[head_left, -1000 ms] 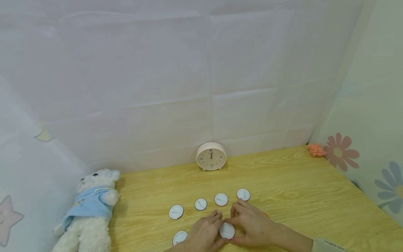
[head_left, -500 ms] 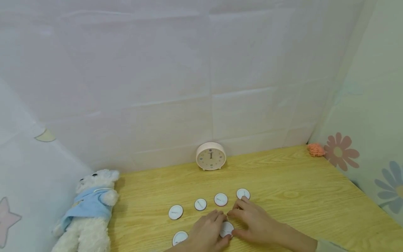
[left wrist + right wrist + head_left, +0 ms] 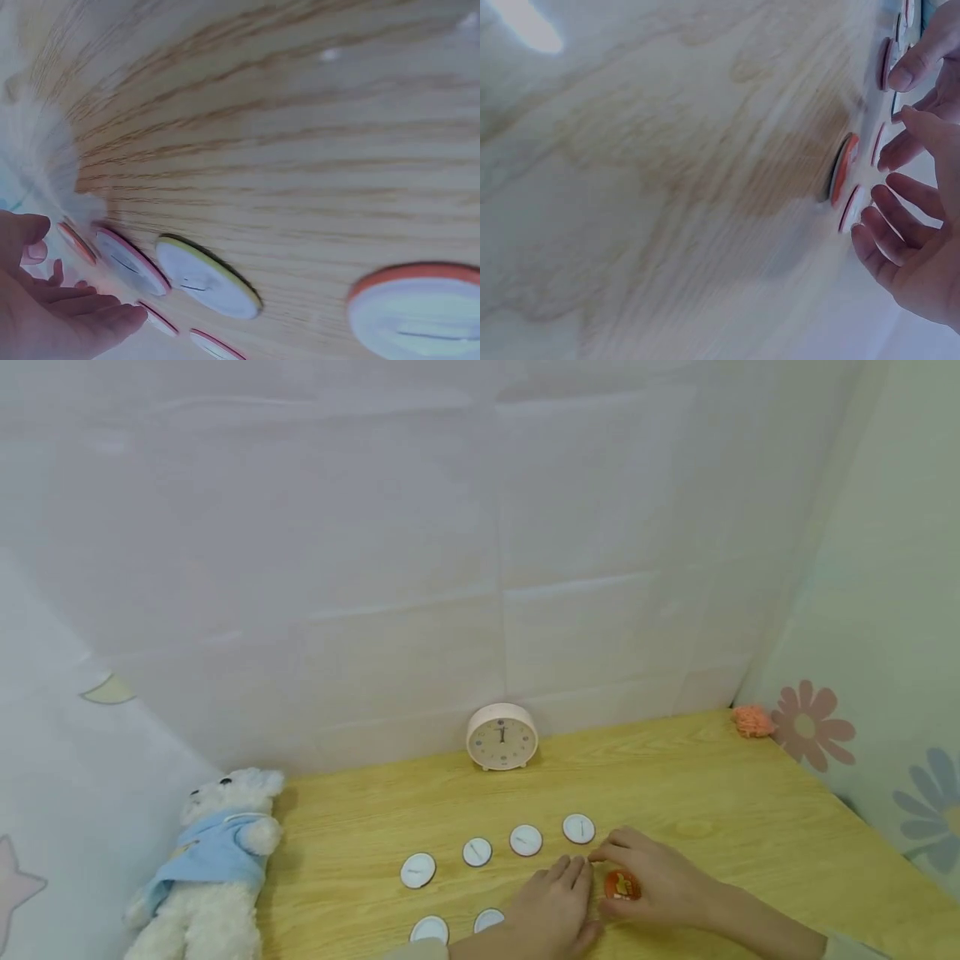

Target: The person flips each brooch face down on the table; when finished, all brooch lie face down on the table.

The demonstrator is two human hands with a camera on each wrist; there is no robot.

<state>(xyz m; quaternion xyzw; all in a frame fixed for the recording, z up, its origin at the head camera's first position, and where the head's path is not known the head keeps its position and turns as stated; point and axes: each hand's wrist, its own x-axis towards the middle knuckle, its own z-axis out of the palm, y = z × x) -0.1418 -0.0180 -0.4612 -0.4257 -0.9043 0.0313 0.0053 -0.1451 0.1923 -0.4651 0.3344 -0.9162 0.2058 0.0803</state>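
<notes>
An orange pin badge (image 3: 622,885) with a printed front lies face up on the table, between the thumb and fingers of my right hand (image 3: 660,881). In the right wrist view that hand (image 3: 922,247) is spread loosely beside the orange badge (image 3: 845,171), fingers slightly bent. My left hand (image 3: 551,902) reaches in from the left with extended fingers, its tips close to the orange badge. Beside the left hand (image 3: 67,300) in the left wrist view lies a pink-rimmed badge (image 3: 133,262), pin side up; the left hand hides it in the head view.
White-backed badges lie pin side up in a far row, including one (image 3: 578,828) near my right fingertips. Nearer ones (image 3: 429,930) are partly cut off or covered. A round clock (image 3: 502,737) stands at the back, a plush bear (image 3: 217,860) at left, an orange tuft (image 3: 753,721) far right.
Both hands have let go of the white-backed badge they were handling and moved right to the orange badge. The orange badge and another near white-backed badge have come into clearer view.
</notes>
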